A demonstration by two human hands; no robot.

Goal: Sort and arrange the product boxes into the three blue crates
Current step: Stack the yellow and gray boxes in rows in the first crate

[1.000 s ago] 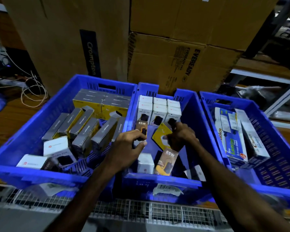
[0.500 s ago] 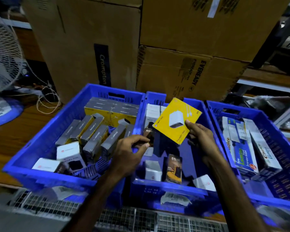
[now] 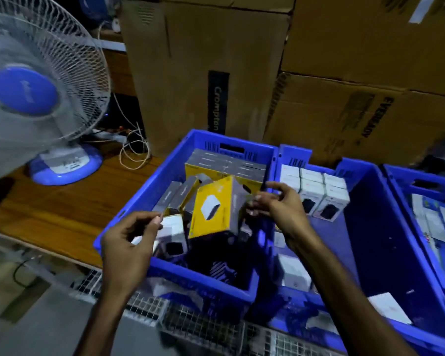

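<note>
Three blue crates stand side by side: the left crate (image 3: 129, 214), the middle crate (image 3: 370, 227) and the right crate (image 3: 401, 176). A yellow box (image 3: 211, 209) with a white charger picture leans tilted in the left crate, among grey-and-yellow boxes (image 3: 224, 165). My right hand (image 3: 275, 204) has its fingertips on that box's upper right edge. My left hand (image 3: 129, 242) hovers over the left crate's near corner with curled fingers, thumb and forefinger pinched by a white box (image 3: 170, 227); blur hides any grip. White boxes (image 3: 314, 191) are rowed at the back of the middle crate.
A table fan (image 3: 36, 93) stands at the left on the wooden table (image 3: 49, 209), with a coiled cable (image 3: 134, 152) behind it. Large cardboard cartons (image 3: 203, 73) rise right behind the crates. A wire mesh shelf (image 3: 190, 322) runs below the crates' near edge.
My right hand lifted the yellow box out of the middle crate and carried it left into the left crate. My left hand moved left too. The view swung left.
</note>
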